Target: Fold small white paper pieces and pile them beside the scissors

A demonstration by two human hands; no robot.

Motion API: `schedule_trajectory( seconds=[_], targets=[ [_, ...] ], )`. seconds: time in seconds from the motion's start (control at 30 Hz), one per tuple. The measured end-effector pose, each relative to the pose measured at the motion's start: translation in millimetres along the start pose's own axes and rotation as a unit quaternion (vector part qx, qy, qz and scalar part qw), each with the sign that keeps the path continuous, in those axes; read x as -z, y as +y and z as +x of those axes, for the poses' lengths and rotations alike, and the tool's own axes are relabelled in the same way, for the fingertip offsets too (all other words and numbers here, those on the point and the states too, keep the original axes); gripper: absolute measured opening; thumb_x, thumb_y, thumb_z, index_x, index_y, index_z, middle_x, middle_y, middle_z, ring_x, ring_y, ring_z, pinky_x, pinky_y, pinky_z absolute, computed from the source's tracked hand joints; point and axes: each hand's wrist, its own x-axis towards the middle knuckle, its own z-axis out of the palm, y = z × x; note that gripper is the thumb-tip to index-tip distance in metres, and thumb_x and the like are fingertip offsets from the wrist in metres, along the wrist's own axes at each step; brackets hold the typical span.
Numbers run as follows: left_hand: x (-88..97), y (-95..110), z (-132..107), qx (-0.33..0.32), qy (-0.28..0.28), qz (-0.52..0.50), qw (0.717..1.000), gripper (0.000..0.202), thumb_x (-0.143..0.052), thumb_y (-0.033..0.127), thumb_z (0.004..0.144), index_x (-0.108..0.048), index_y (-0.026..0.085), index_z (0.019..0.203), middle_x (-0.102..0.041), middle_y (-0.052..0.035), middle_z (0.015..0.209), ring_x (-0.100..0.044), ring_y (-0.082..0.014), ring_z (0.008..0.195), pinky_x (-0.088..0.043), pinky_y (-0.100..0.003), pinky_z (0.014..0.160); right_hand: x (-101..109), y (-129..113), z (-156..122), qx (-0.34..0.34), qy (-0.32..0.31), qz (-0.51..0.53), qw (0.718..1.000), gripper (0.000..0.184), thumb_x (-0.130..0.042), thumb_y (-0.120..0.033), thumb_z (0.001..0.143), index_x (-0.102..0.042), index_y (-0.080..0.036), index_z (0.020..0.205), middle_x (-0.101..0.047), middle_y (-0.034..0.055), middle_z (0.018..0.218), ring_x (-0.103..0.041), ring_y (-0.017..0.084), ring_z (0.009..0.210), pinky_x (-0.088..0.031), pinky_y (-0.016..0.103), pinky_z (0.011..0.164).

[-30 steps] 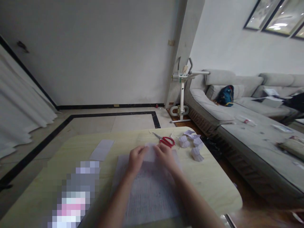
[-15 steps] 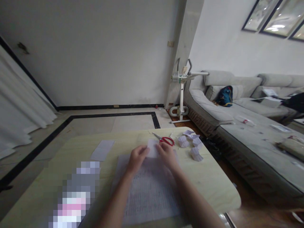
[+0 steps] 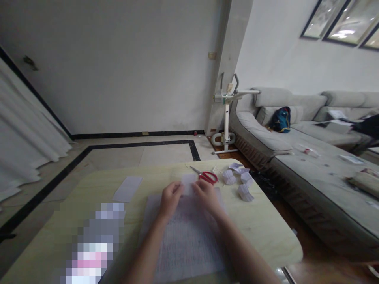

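Between my hands is a small white piece of paper (image 3: 188, 184), pinched at its left edge by my left hand (image 3: 171, 196) and at its right edge by my right hand (image 3: 206, 194). Fingers of both hands are closed on it. Under my wrists lies a large sheet covered in print or writing (image 3: 189, 244), too blurred to read. Red-handled scissors (image 3: 209, 177) rest just beyond my right hand, blades toward the upper left. Several folded or crumpled paper pieces (image 3: 245, 192) are grouped to the right of the scissors.
A blank paper sheet (image 3: 128, 189) lies on the table (image 3: 260, 232) at the left. Nearer me on that side is a pixelated patch. Behind stand a white exercise machine (image 3: 226, 118) and a grey sofa (image 3: 319, 173) with a blue backpack (image 3: 280, 119).
The small paper and both hands have shifted very slightly left. My grip on it stays the same, and the other things on the table lie as before.
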Motion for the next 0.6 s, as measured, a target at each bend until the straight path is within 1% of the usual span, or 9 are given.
schedule_trajectory(
  seconds=[0.1, 0.27, 0.37, 0.43, 0.6],
  targets=[
    [0.0, -0.7, -0.4, -0.019, 0.002, 0.027, 0.999, 0.028, -0.060, 0.038, 0.074, -0.066, 0.012, 0.081, -0.066, -0.0027, 0.072, -0.059, -0.0172, 0.069, -0.044, -0.024, 0.062, 0.2, -1.5, -0.4, 0.012, -0.001, -0.017, 1.000, 0.025, -0.050, -0.032, 0.083, -0.049, -0.018, 0.062, -0.048, -0.0009, 0.059, -0.045, 0.013, 0.056, -0.031, 0.024, 0.051],
    [0.4, 5.2, -2.1, -0.048, 0.043, 0.083, 0.994, 0.027, -0.058, 0.038, 0.075, -0.066, 0.013, 0.068, -0.059, 0.0005, 0.062, -0.052, -0.0141, 0.061, -0.039, -0.022, 0.057, -0.3, -7.9, -1.1, 0.020, -0.012, -0.016, 1.000, 0.025, -0.049, -0.031, 0.083, -0.049, -0.019, 0.061, -0.050, -0.0006, 0.058, -0.046, 0.014, 0.055, -0.031, 0.025, 0.050],
    [1.4, 10.7, -3.3, -0.049, 0.069, 0.089, 0.992, 0.028, -0.058, 0.038, 0.076, -0.065, 0.013, 0.065, -0.056, 0.0015, 0.058, -0.049, -0.0132, 0.058, -0.036, -0.020, 0.054, -1.4, -9.7, -2.9, 0.014, -0.019, -0.001, 1.000, 0.026, -0.049, -0.033, 0.083, -0.053, -0.018, 0.062, -0.053, 0.0000, 0.059, -0.048, 0.014, 0.057, -0.033, 0.024, 0.052],
    [2.4, 12.5, -3.6, -0.045, 0.084, 0.088, 0.992, 0.028, -0.058, 0.039, 0.075, -0.064, 0.014, 0.064, -0.055, 0.0019, 0.057, -0.047, -0.0129, 0.057, -0.035, -0.020, 0.053, -2.3, -9.3, -4.1, 0.013, -0.035, -0.003, 0.999, 0.025, -0.049, -0.032, 0.084, -0.055, -0.017, 0.065, -0.055, 0.0003, 0.061, -0.050, 0.014, 0.059, -0.034, 0.024, 0.053],
    [3.6, 9.9, -2.1, -0.047, 0.089, 0.088, 0.991, 0.031, -0.058, 0.040, 0.075, -0.060, 0.014, 0.059, -0.048, 0.0031, 0.054, -0.043, -0.0121, 0.055, -0.033, -0.020, 0.051, -3.1, -7.5, -4.3, 0.033, -0.052, -0.035, 0.997, 0.021, -0.047, -0.027, 0.085, -0.052, -0.017, 0.066, -0.053, -0.0008, 0.062, -0.048, 0.013, 0.059, -0.032, 0.023, 0.054]
  ],
)
